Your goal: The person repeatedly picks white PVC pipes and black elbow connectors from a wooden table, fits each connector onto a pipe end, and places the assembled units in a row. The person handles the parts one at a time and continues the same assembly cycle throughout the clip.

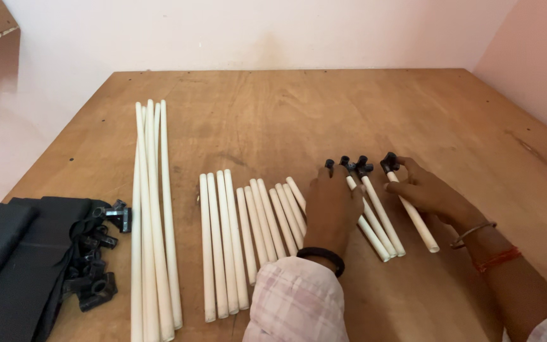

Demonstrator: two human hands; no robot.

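Right hand (pixel 427 191) grip pinching black-capped white tube (pixel 413 218), left hand (pixel 332 206) fingers spread flat on neighbouring tubes (pixel 378 221)

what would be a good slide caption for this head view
Left hand and right hand rest on connector-tipped white tubes beside sorted plain tubes on a plywood table.

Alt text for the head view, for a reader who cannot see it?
Two hands, left hand and right hand, rest on white tubes with black end connectors on a wooden table. More white tubes and black connectors lie left.
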